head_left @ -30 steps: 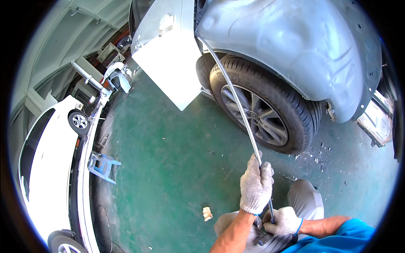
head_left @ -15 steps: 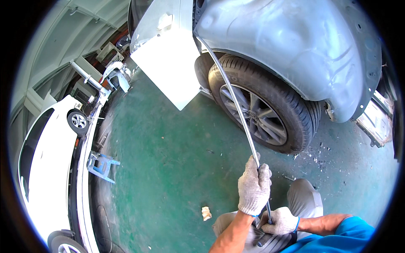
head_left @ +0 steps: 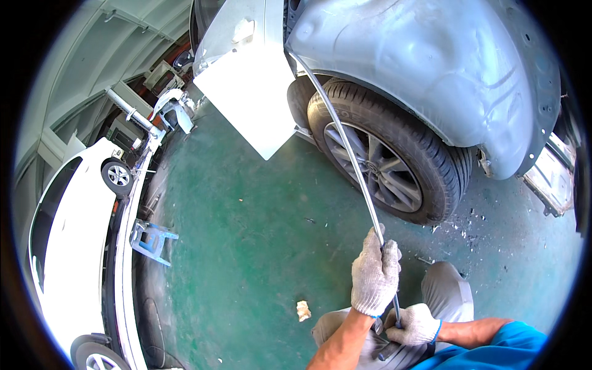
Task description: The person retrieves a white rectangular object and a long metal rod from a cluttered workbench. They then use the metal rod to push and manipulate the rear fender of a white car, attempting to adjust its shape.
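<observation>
**Two-handed grip on a rod at a dented wheel arch**

Your left hand (head_left: 375, 277), in a white knitted glove, has its fingers clamped around a long, slender silver metal rod (head_left: 354, 160). Your right hand (head_left: 414, 325), gloved alike at the lower right, is closed on the rod's lower end. The rod slants up to the top centre, where its far end meets the front edge of a silver-blue, dented metal body panel (head_left: 407, 68); whether it touches or enters there cannot be told. Progress, as judged: the rod is placed and gripped, but the panel's dents and creases suggest unfinished work. No filled container can be made out; the panel's arch houses a black-tyred, silver-spoked wheel (head_left: 394, 169), right of centre.
</observation>
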Demonstrator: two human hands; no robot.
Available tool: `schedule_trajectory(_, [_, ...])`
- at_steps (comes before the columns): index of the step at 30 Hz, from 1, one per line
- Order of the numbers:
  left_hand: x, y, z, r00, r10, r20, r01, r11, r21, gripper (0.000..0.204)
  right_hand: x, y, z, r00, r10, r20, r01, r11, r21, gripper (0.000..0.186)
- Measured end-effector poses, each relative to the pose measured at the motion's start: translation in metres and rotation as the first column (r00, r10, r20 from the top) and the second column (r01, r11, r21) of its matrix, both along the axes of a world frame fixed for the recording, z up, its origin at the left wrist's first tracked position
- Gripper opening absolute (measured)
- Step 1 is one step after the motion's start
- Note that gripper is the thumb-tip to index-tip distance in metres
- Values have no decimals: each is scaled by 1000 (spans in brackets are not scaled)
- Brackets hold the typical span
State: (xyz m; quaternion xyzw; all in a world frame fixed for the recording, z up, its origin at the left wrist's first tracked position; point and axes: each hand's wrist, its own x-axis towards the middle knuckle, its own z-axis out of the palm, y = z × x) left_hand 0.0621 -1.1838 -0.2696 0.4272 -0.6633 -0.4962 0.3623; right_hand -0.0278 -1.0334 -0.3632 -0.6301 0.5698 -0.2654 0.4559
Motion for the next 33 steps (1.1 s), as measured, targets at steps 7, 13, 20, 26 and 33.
schedule_trajectory(7, [2, -3, -1, 999, 26, 38, -26, 1000, 11, 39, 6, -8, -7, 999, 25, 32, -26, 999, 28, 30])
schedule_trajectory(13, [1, -4, -5, 999, 16, 36, -14, 999, -48, 40, 9, -4, 2, 998, -47, -50, 49, 998, 32, 30])
schedule_trajectory(20, [-1, -4, 7, 999, 18, 30, -18, 1000, -4, 40, 9, -6, 5, 996, -53, -68, 52, 999, -13, 28])
schedule_trajectory(26, [-1, -3, 8, 1000, 24, 8, -24, 999, 22, 39, 5, -7, 9, 1000, -18, -25, 19, 999, 39, 27])
schedule_trajectory(33, [4, -4, -3, 997, 74, 37, -72, 995, -63, 37, 11, -13, 2, 991, 84, 104, -87, 996, 29, 26])
